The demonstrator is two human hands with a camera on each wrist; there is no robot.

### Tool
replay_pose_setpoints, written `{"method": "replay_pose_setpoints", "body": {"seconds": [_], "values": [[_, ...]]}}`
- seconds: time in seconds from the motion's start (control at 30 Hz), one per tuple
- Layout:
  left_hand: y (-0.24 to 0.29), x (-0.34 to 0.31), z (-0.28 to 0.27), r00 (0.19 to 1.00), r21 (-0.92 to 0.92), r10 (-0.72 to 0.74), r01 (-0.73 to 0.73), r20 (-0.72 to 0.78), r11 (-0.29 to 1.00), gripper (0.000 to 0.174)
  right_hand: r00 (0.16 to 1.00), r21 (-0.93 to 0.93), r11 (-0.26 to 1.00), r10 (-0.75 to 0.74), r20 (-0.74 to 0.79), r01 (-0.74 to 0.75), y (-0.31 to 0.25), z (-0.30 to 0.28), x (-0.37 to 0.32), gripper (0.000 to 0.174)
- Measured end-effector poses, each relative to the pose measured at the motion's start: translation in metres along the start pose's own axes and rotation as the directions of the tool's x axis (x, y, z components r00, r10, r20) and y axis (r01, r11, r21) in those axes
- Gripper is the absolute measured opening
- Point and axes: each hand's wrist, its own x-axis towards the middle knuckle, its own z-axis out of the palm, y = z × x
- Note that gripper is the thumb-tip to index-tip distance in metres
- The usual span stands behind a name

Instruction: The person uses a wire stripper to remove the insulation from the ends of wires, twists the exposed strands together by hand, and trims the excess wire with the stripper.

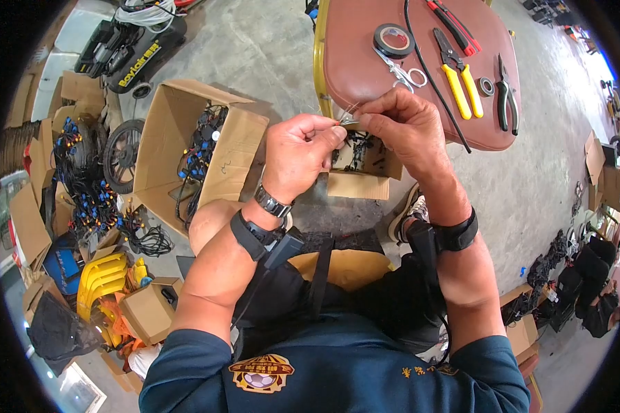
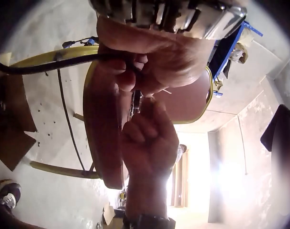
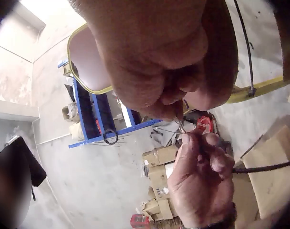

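The left hand (image 1: 300,148) and right hand (image 1: 406,124) pinch a wire (image 1: 349,118); work seems midway, tape (image 1: 393,40) and pliers (image 1: 456,72) untouched on stool (image 1: 355,72)

Left hand (image 1: 302,150) and right hand (image 1: 406,127) meet before the seat (image 1: 351,62) bearing tape (image 1: 393,40), scissors (image 1: 401,71), pliers (image 1: 456,72).

Left hand (image 2: 154,57) and right hand (image 2: 147,140) pinch a thin wire (image 2: 165,90) together.

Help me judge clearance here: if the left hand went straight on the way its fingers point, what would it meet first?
Probably the thin wire both hands pinch, then at once the right hand, which the left hand points straight across at. Depth is hard to judge.
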Motion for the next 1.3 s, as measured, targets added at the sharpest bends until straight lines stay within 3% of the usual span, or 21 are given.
{"method": "replay_pose_setpoints", "body": {"seconds": [0.27, 0.47, 0.57, 0.7, 0.8, 0.9, 1.0, 1.13, 1.3], "values": [[-0.003, 0.0, -0.001, 0.999, 0.113, 0.002, -0.006, 0.04, 0.994, 0.007, 0.992, -0.099, 0.99, -0.093, 0.079, 0.101, 0.005, -0.007, 0.004, 0.006], [-0.002, 0.002, -0.001, 0.999, 0.097, -0.029, 0.026, 0.028, 0.995, 0.01, 0.981, -0.079, 0.978, -0.19, 0.034, 0.192, 0.005, 0.003, 0.0, 0.023], [0.003, 0.003, 0.0, 0.999, 0.027, -0.049, 0.049, 0.002, 0.998, 0.011, 0.967, -0.278, 0.926, -0.245, 0.069, 0.255, 0.001, 0.005, -0.006, 0.029], [0.003, 0.004, -0.001, 0.997, -0.03, -0.063, 0.062, -0.041, 0.998, 0.011, 0.932, -0.396, 0.844, -0.342, 0.12, 0.361, -0.004, 0.016, -0.015, 0.03], [0.0, 0.003, -0.001, 0.998, -0.068, -0.017, 0.013, -0.06, 0.998, 0.013, 0.936, -0.441, 0.827, -0.331, 0.121, 0.349, -0.003, 0.016, -0.016, 0.027], [-0.002, 0.003, -0.002, 0.996, -0.055, 0.069, -0.072, -0.056, 0.996, 0.013, 0.981, -0.057, 0.98, -0.187, 0.045, 0.19, 0.003, 0.016, -0.016, 0.022], [-0.001, 0.001, 0.0, 0.992, -0.041, 0.113, -0.115, -0.054, 0.992, 0.014, 0.999, 0.083, 0.996, 0.03, 0.019, -0.032, -0.004, 0.0, -0.011, 0.019], [0.0, -0.001, -0.003, 0.994, 0.0, 0.102, -0.102, -0.03, 0.995, 0.013, 0.999, 0.104, 0.995, 0.0, -0.043, 0.005, -0.009, 0.004, -0.009, 0.016], [0.001, -0.001, -0.003, 0.988, 0.022, 0.155, -0.154, -0.023, 0.988, 0.014, 0.998, 0.044, 0.997, 0.059, 0.031, -0.06, -0.011, 0.002, -0.007, 0.016]]}}
